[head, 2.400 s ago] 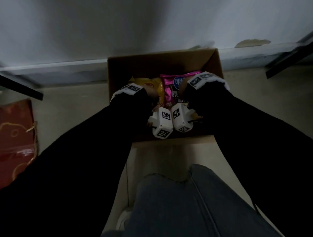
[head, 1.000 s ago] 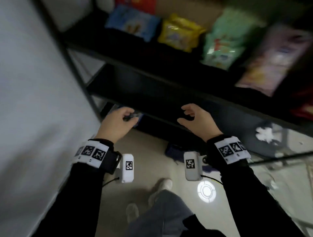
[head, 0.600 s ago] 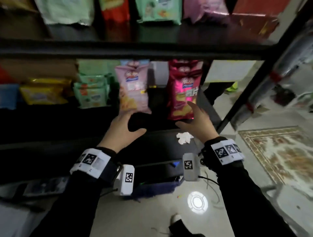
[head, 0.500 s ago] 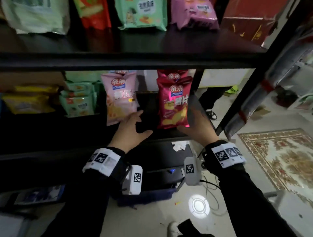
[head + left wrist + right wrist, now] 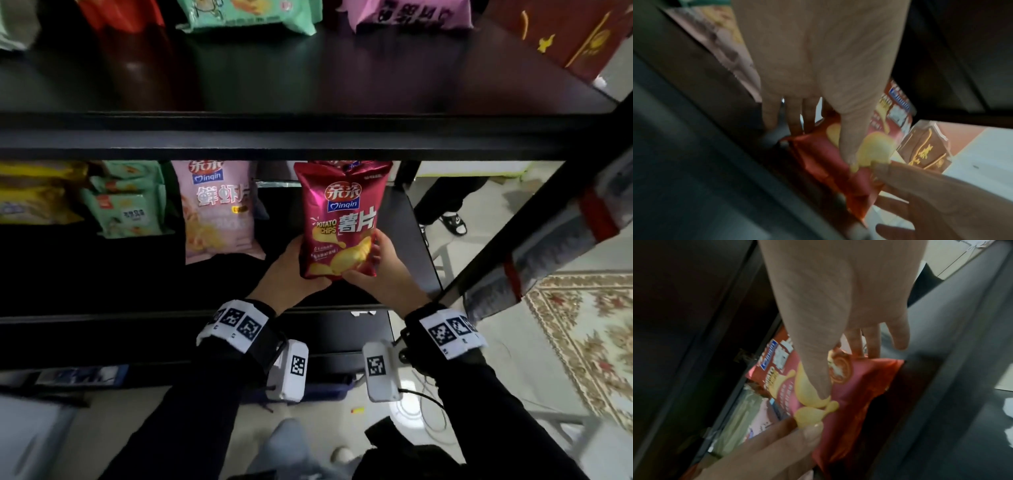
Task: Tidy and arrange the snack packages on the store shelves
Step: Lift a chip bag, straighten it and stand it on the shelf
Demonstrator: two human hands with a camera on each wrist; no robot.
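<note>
Both arms reach forward — left hand [image 5: 292,270] and right hand [image 5: 383,270] each grip the red chip bag [image 5: 340,219] by a bottom corner, thumbs in front.

Red potato chips bag [image 5: 340,219] stands upright on the middle shelf [image 5: 137,284].

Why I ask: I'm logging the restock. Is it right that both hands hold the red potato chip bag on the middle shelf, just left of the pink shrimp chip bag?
Not quite: the red potato chip bag, held by the left hand and right hand, is right of the pink shrimp chip bag, as the head view shows.
</note>
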